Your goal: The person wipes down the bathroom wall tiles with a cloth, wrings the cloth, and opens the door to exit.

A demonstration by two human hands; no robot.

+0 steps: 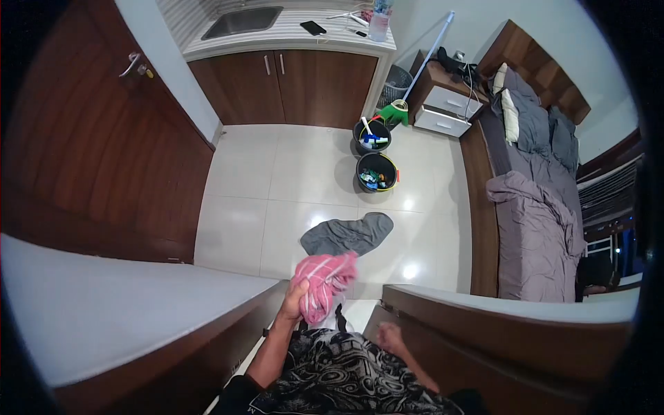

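Note:
A bunched pink cloth with white stripes [324, 287] is gripped by my left hand [296, 301], fingers wrapped round its left side. It is held in front of my body, over the doorway floor. My right hand [391, 337] hangs low at my right side, fingers curled in, with nothing visible in it. Beyond the pink cloth, a crumpled grey cloth [348, 234] lies on the tiles. Further off stand two black buckets: the nearer bucket [377, 171] contains small colourful items, and the farther bucket [371, 135] has bottles in it.
A brown door [104, 145] is on the left. At the back stands a counter [290, 36] with a sink, phone and water bottle. A green broom [394, 113] leans near a nightstand [446, 97]. The bed [529, 228] runs along the right, and brown panels flank me.

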